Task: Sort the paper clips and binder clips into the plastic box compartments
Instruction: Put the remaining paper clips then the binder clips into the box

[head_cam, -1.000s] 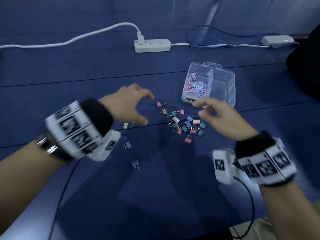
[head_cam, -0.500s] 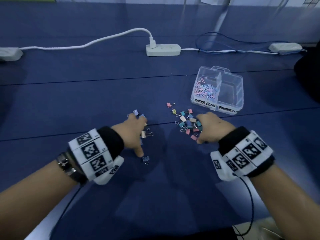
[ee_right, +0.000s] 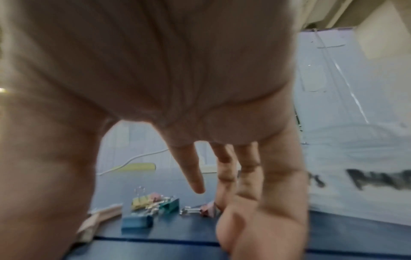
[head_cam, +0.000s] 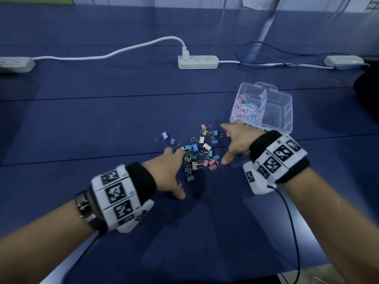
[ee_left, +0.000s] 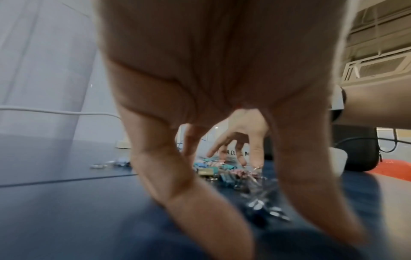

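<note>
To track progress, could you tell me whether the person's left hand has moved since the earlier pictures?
Yes: the left hand moved right, toward the clear plastic box, reaching the pile of colourful metal binder clips.

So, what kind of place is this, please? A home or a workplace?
Probably a workplace or recording room, not certain. A wide table in blue cloth carries white power strips and loose cables, and the left wrist view shows a wall air conditioner.
</note>
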Motion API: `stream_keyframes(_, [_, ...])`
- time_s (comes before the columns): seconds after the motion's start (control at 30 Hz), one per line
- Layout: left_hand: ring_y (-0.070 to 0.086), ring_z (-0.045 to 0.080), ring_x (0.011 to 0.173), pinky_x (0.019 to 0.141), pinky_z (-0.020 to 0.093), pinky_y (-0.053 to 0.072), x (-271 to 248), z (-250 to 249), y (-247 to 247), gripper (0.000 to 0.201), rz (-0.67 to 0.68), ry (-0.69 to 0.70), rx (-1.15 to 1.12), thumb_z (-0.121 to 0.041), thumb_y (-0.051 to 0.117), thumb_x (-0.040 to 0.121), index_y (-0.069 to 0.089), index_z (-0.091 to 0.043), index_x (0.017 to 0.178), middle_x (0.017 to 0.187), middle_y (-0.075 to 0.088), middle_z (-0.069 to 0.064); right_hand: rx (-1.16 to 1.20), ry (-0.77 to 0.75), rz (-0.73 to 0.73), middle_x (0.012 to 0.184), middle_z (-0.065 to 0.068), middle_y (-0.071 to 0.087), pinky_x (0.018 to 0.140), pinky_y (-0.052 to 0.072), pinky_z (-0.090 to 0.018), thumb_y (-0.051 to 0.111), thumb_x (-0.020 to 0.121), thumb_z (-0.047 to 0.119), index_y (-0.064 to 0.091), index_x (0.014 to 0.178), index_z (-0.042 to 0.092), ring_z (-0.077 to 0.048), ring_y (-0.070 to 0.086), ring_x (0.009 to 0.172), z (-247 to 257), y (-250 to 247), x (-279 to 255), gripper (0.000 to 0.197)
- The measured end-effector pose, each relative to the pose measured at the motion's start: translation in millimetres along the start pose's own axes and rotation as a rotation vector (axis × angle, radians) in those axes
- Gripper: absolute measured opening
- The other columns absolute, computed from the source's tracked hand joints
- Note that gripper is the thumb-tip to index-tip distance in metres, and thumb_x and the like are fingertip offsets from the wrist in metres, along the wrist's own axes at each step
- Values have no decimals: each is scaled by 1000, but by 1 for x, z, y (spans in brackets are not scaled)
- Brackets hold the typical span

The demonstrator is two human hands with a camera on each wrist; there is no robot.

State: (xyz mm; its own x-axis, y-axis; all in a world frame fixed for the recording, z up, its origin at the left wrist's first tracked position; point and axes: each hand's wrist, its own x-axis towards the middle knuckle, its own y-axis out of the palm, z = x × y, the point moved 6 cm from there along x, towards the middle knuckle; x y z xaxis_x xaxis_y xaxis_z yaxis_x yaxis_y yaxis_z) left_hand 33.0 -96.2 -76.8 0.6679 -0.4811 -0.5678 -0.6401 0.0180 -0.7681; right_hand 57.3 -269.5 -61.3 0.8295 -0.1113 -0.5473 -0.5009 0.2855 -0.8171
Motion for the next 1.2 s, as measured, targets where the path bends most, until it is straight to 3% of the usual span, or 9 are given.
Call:
stream_keyframes(0.2, [52,26,101,84,36,46,18,-12,-23,75,-103,72,-62,-17,79,66,33,-11,124,114,41,7,-37,-177,12,128,-12,35,99,40,-36,81,61,11,37,133,16,-31,44,119,36,16,7,84])
stream_keyframes(0.37, [54,30,99,86,39,48,14,40,-49,91,-92,-130,3,-29,82,63,27,-16,134,132,28,9,-39,-128,-21,143,-12,28,105,36,-38,77,69,19,17,144,24,-31,37,129,21,-8,7,96])
stream_keyframes(0.5, [58,23,66,73,36,54,26,46,-57,98,-46,-186,-46,-28,81,67,19,-14,142,144,18,12,-119,-142,-106,148,-15,24,107,31,-40,45,88,10,18,144,20,-37,28,134,38,-19,27,63])
stream_keyframes(0.6, [62,20,77,76,30,53,41,29,-50,98,20,-87,-101,-25,82,64,22,-15,141,141,24,10,-169,-160,-121,141,-15,32,101,34,-42,36,88,2,38,135,15,-38,30,128,53,-10,30,49])
stream_keyframes(0.67, [58,23,100,76,29,55,46,16,-42,96,62,-19,-134,-21,83,63,25,-15,140,135,31,7,-148,-220,-115,134,-14,36,99,35,-43,36,86,-3,45,130,13,-36,34,122,59,1,25,47])
stream_keyframes(0.77, [50,18,106,73,28,57,43,7,-40,97,121,17,-152,-20,83,64,23,-20,141,131,36,3,-75,-306,-45,127,-15,39,98,36,-41,39,87,0,46,129,13,-34,39,118,59,16,8,45])
stream_keyframes(0.97, [58,28,107,89,37,54,38,1,-32,138,200,-6,78,-41,85,54,-21,-33,143,148,9,5,-12,-211,63,133,-7,28,101,38,-42,71,71,24,15,142,25,-28,30,124,40,31,-21,90])
stream_keyframes(1.07, [48,28,117,94,41,50,38,-14,-17,128,163,36,169,-38,87,52,1,-29,146,137,18,6,43,-192,57,115,-2,26,96,40,-37,83,57,34,30,132,23,-25,30,116,46,40,-27,93])
stream_keyframes(1.2, [55,31,106,87,38,52,39,-19,-14,103,91,28,118,-26,87,54,25,-20,136,129,27,9,81,-141,18,108,-3,24,87,44,-35,83,57,22,38,119,17,-27,38,110,48,42,-22,76])
